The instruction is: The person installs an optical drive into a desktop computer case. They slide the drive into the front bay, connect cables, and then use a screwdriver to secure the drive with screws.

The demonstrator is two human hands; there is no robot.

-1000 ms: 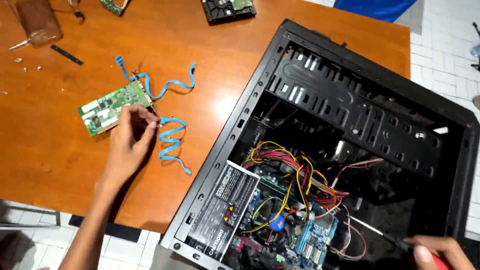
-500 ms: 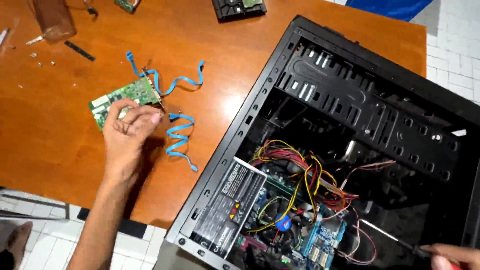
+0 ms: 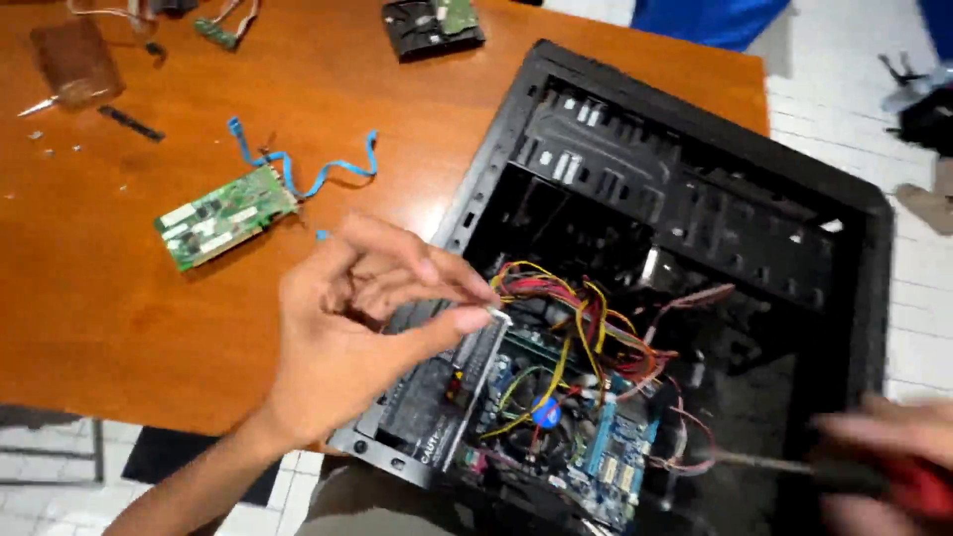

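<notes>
My left hand point(image 3: 362, 318) hovers over the near left edge of an open black computer case point(image 3: 695, 129), thumb and forefinger pinched on a tiny silvery screw point(image 3: 499, 315). My right hand point(image 3: 884, 457), blurred at the lower right corner, grips a red-handled screwdriver point(image 3: 794, 465) whose shaft points left into the case. Inside the case lie a motherboard point(image 3: 606, 457), a power supply point(image 3: 442, 397) and a bundle of red, yellow and black wires point(image 3: 586, 318). A green circuit card point(image 3: 223, 216) lies on the wooden table point(image 3: 99, 318) beside a blue flat cable point(image 3: 318, 174).
A hard drive point(image 3: 432, 25) lies at the table's far edge. A brown translucent container point(image 3: 74, 62), a small black strip point(image 3: 131, 123) and loose screws sit at the far left. White floor tiles show to the right and below the table.
My left hand has left the green card and blue cable and swung right over the case, now pinching a small screw. My right hand with the screwdriver has come further into view.
</notes>
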